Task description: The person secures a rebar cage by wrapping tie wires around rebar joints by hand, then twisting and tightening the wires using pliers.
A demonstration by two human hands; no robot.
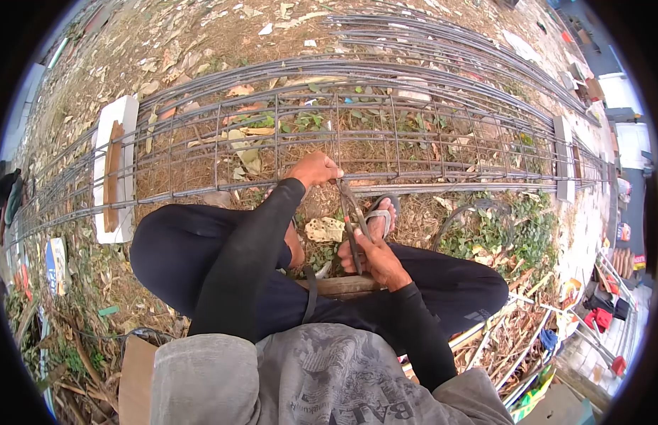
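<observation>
My right hand (377,261) is wrapped around the handles of a pair of pincers (352,221). The pincers point away from me, and their jaws reach the near long bar of a rebar cage (396,134). Just left of the jaws, my left hand (313,171) is closed in a pinch at that same bar. Whatever lies between its thumb and fingers is too small to make out. Thin square stirrups cross the long bars of the cage.
A white block (115,170) with a brown wooden strip supports the cage at left, and another pale block (564,159) at right. More loose rebar (442,35) lies beyond. Coiled wire (478,219) rests on leafy ground near my sandalled foot (382,216).
</observation>
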